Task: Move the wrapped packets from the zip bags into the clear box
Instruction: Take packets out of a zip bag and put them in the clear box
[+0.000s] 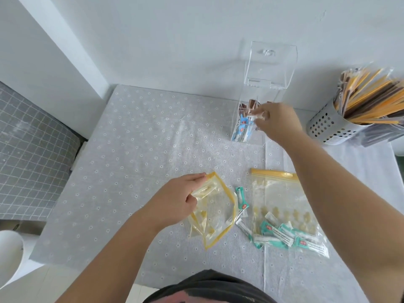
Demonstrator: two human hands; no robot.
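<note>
A clear box [244,130] with its lid [271,64] tipped up stands at the back of the table, with blue and brown wrapped packets inside. My right hand [277,123] is at its open top, fingers pinched on a white wrapped packet [253,119]. My left hand [175,202] grips the mouth of a crumpled yellow-edged zip bag [216,215]. A few green-and-white packets [241,204] lie loose beside that bag. A second zip bag [282,204] lies flat to the right, holding several green packets [286,237] near its bottom.
A perforated metal cup [328,127] full of yellow and brown sticks stands at the far right. The table has a grey flowered cloth [131,149] and meets a white wall behind. A white rounded object [8,254] sits low at the left.
</note>
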